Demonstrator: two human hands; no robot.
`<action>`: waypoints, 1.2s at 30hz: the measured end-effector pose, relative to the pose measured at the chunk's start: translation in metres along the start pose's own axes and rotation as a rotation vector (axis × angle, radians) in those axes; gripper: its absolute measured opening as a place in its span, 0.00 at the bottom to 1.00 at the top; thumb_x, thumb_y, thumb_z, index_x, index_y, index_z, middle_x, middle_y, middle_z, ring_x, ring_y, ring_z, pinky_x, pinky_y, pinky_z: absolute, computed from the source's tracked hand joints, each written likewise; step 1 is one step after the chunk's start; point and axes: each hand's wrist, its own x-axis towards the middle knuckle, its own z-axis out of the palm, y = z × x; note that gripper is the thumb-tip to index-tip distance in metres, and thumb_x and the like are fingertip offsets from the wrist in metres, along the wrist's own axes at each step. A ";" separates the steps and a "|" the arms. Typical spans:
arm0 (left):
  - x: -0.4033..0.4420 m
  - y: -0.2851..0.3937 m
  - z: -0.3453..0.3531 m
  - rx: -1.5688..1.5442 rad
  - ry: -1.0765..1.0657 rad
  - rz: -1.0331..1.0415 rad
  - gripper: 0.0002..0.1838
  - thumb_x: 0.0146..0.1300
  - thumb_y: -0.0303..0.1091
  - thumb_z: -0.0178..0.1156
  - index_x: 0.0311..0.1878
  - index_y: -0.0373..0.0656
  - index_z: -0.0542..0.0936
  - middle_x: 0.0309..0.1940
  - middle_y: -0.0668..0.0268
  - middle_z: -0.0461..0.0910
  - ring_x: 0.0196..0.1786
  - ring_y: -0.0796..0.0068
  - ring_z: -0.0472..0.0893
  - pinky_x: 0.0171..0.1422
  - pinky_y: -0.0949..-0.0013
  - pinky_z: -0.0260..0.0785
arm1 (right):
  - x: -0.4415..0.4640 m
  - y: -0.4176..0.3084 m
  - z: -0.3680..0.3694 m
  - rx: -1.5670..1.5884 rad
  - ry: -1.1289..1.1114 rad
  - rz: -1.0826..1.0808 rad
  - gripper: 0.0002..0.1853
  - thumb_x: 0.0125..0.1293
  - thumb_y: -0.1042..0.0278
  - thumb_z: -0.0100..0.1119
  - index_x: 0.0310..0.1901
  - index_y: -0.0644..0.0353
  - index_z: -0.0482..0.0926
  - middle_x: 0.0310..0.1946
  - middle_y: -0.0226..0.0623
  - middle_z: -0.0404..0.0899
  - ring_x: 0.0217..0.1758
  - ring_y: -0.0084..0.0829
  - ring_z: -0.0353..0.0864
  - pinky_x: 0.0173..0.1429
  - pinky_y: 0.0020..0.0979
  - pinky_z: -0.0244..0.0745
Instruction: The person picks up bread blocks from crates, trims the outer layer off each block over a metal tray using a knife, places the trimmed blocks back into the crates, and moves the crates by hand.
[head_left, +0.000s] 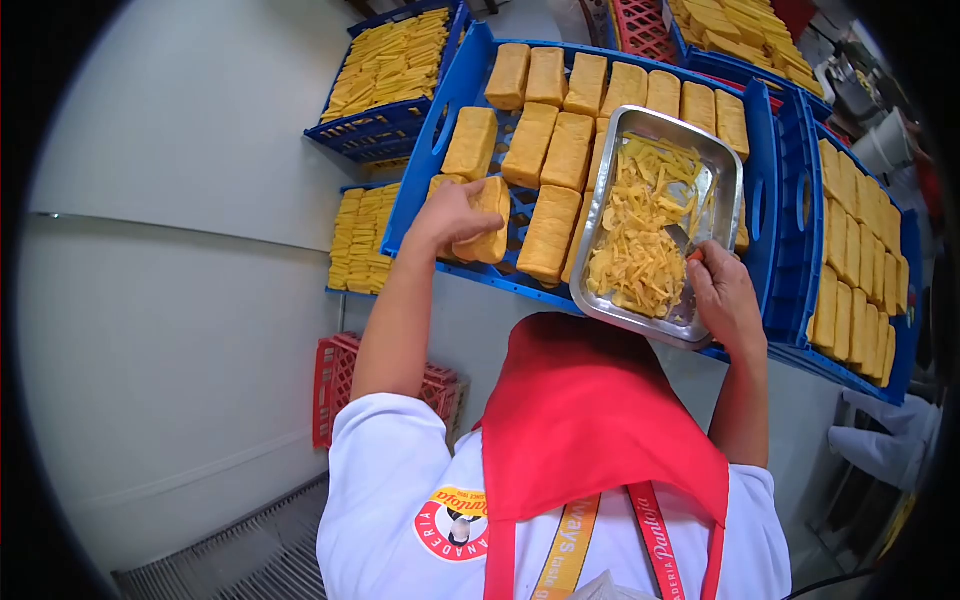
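Note:
My left hand [455, 214] is closed around a small bread loaf [487, 247] at the near left corner of a blue crate [420, 190]. Rows of similar golden loaves [567, 150] stand in that crate. In my right hand [722, 290] is the orange handle of a tool with a flat metal blade [680, 239], possibly a knife or spatula. Its blade rests among yellow-brown crust trimmings [637, 262] in a metal tray [735, 180]. The tray sits over the crate's right part and hides some loaves.
A second blue crate [795, 200] of loaves stands at the right. Crates of yellow strips [388, 65] are at the back left, with more strips [740, 30] at the back right. A red crate [325, 390] sits low by the white wall [180, 300].

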 end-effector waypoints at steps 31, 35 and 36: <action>0.115 0.023 -0.003 -0.831 0.162 0.061 0.34 0.54 0.47 0.69 0.59 0.37 0.72 0.44 0.51 0.84 0.43 0.57 0.88 0.36 0.57 0.82 | 0.000 -0.040 0.026 -0.113 0.325 0.170 0.15 0.74 0.57 0.56 0.38 0.63 0.79 0.29 0.54 0.81 0.37 0.58 0.81 0.40 0.49 0.74; 0.074 0.052 -0.041 -1.705 -0.480 0.087 0.31 0.62 0.43 0.67 0.63 0.39 0.70 0.43 0.58 0.84 0.34 0.67 0.88 0.28 0.70 0.82 | 0.013 -0.054 0.028 -0.164 0.350 0.099 0.21 0.75 0.52 0.55 0.30 0.62 0.78 0.25 0.52 0.79 0.32 0.56 0.80 0.35 0.50 0.72; 0.063 0.071 -0.040 -1.745 -0.451 0.012 0.30 0.63 0.44 0.68 0.62 0.39 0.70 0.41 0.59 0.84 0.31 0.69 0.87 0.25 0.74 0.80 | 0.018 -0.062 0.030 -0.216 0.359 0.000 0.22 0.75 0.51 0.55 0.29 0.61 0.78 0.24 0.50 0.79 0.31 0.55 0.81 0.35 0.50 0.72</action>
